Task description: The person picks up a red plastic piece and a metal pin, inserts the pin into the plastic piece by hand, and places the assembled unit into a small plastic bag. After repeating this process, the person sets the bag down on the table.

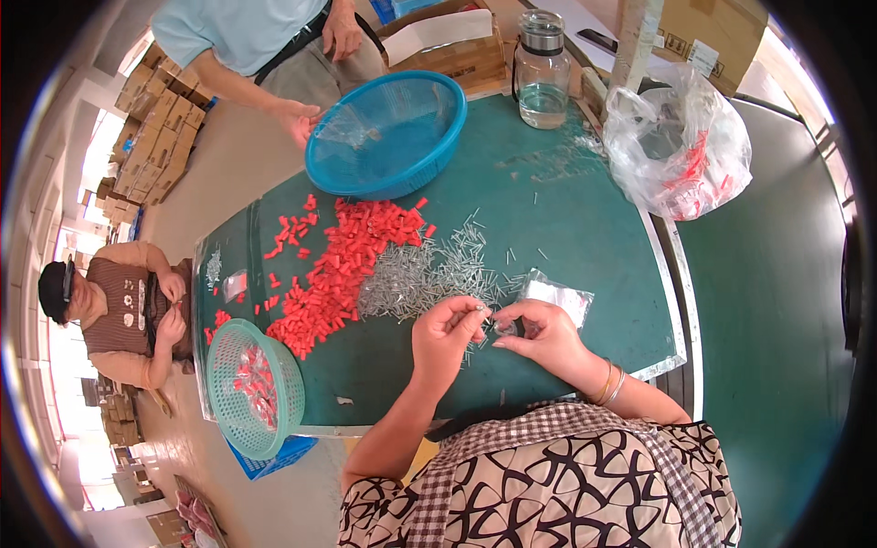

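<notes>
So the person's left hand [445,336] has thumb and fingertips pinched on a few thin metal screws [479,310], held just above the green table [566,228], and the right hand [542,333] sits right next to it, fingers curled in and pinching at something tiny beside them, can't tell exactly what. Just behind the hands is a messy grey pile of loose screws [425,274], with a small clear plastic bag [557,294] lying just right of the right hand. Touching that pile on its left is a heap of red plastic plugs [343,265]. A small green mesh basket [253,386] with little filled packets hangs over the near-left table edge. At the far side, another person's hand [300,119] is at the rim of a big blue basket [388,132]. Far right there's a bulging clear bag [681,151] showing red bits inside, a glass jar [542,78], and brown cartons [461,50] behind; more cartons [155,137] are stacked far left.
</notes>
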{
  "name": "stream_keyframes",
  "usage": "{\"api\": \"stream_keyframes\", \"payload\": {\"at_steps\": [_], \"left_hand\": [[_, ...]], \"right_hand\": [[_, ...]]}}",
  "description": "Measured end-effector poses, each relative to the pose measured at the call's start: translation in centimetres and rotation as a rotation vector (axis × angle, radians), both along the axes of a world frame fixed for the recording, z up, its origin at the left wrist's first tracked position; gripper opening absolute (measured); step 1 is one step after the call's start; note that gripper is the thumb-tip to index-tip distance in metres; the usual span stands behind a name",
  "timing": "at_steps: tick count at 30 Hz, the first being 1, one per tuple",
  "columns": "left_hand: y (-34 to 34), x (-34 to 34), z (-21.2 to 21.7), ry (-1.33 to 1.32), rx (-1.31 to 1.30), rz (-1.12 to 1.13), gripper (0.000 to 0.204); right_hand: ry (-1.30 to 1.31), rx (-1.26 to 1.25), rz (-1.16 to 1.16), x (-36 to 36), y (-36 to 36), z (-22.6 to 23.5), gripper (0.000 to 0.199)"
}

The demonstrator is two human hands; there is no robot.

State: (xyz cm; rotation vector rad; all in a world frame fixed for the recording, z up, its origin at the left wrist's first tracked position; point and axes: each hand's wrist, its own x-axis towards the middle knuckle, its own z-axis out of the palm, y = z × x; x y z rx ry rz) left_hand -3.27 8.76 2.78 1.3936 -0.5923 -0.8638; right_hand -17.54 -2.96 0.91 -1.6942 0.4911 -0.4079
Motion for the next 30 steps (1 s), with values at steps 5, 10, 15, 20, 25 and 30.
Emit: {"api": "stream_keyframes", "payload": {"at_steps": [5, 10, 15, 20, 25, 30], "left_hand": [[0.1, -1.5, 0.5, -0.417, -0.043, -0.053, 0.011], [0.1, -1.2, 0.6, -0.563, -0.029, -0.090, 0.012], [0.6, -0.4, -0.1, -0.465, -0.030, 0.014, 0.012], [1.2, 0.7, -0.5, -0.533, -0.008, 0.015, 0.011], [0.8, 3.1, -1.1, -0.594, 0.126, 0.155, 0.009], [-0.3, 9.7, -1.8, -0.942, 0.241, 0.274, 0.009]], "right_hand": [[0.013, 0.022, -0.015, 0.1, 0.2, -0.3, 0.032], [-0.010, 0.061, -0.016, 0.0, 0.2, -0.6, 0.033], [-0.025, 0.064, -0.003, -0.3, -0.2, 0.1, 0.034], [-0.310, 0.573, 0.078, -0.6, -0.1, 0.0, 0.036], [-0.309, 0.299, 0.052, -0.4, -0.4, -1.0, 0.036], [-0.274, 0.165, 0.068, -0.8, -0.3, -0.6, 0.037]]}}
